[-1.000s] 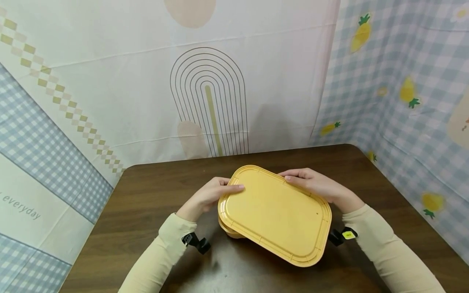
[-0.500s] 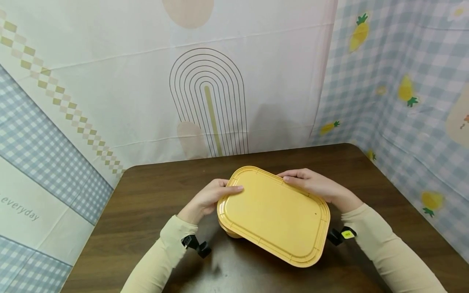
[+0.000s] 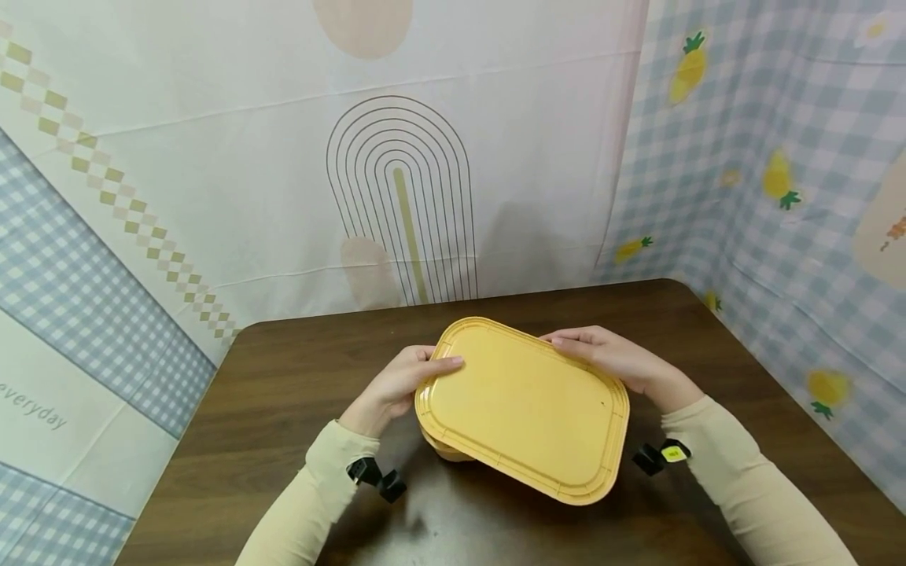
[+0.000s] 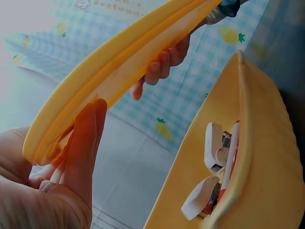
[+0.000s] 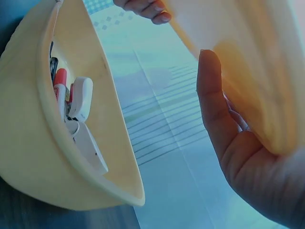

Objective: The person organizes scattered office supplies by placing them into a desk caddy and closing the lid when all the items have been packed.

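A yellow rectangular lid (image 3: 524, 409) with rounded corners is held at a slant above a yellow plastic box (image 4: 274, 138). My left hand (image 3: 396, 385) grips its left end, thumb on top and fingers beneath. At the far right edge, my right hand (image 3: 626, 363) holds it too, with the thumb over the rim. The lid and the box are apart in both wrist views. Inside the box lie white plastic pieces (image 5: 82, 100) and a red-capped white tube (image 5: 60, 86). From the head view, the lid hides most of the box.
The box stands on a dark brown wooden table (image 3: 304, 377). Behind the table hangs a patterned cloth (image 3: 552, 157), with a checked cloth (image 3: 764, 236) at the right. A small black device is worn on each wrist.
The lid has shifted slightly left, and its near right corner has risen a little. Both hands keep their hold on it.
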The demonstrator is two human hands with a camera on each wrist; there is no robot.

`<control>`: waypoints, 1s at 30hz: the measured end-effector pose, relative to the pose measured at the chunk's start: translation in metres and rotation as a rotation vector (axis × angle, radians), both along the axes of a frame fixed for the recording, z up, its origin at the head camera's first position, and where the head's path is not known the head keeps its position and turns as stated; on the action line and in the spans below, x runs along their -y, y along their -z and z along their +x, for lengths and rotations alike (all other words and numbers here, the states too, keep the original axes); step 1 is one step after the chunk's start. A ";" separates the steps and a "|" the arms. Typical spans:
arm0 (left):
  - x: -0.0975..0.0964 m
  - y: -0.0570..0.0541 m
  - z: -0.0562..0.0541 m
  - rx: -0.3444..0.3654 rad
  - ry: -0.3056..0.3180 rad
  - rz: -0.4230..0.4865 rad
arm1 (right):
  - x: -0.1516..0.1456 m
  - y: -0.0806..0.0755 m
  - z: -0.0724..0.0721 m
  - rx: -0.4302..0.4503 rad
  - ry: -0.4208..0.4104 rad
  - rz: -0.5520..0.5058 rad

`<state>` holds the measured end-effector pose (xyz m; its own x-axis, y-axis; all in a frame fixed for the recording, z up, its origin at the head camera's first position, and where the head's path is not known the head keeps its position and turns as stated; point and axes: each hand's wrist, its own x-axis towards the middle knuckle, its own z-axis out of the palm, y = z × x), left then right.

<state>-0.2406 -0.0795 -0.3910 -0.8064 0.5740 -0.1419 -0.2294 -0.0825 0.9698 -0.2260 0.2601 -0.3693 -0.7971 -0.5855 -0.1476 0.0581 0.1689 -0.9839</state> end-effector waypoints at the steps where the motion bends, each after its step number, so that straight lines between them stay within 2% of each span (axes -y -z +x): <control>1: 0.002 0.000 0.000 -0.008 -0.012 -0.002 | -0.002 0.000 0.000 -0.001 0.011 -0.002; 6: 0.012 -0.002 -0.002 -0.034 -0.080 0.008 | -0.011 0.003 0.001 -0.038 0.052 0.001; 10: 0.021 -0.004 -0.003 -0.039 -0.127 0.032 | -0.016 0.004 0.001 -0.063 0.052 -0.026; 19: 0.040 -0.007 -0.001 -0.052 -0.218 0.063 | -0.022 0.006 0.003 -0.070 -0.011 -0.132; 24: 0.041 -0.008 0.000 -0.038 -0.242 0.069 | -0.021 0.006 0.005 -0.060 0.000 -0.157; 30: 0.041 -0.006 -0.001 -0.047 -0.238 0.059 | -0.020 0.006 0.006 -0.075 0.011 -0.170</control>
<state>-0.2413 -0.1208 -0.3845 -0.9248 0.3734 -0.0726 -0.1511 -0.1852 0.9710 -0.2202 0.2803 -0.3752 -0.8084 -0.5885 0.0129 -0.0155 -0.0006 -0.9999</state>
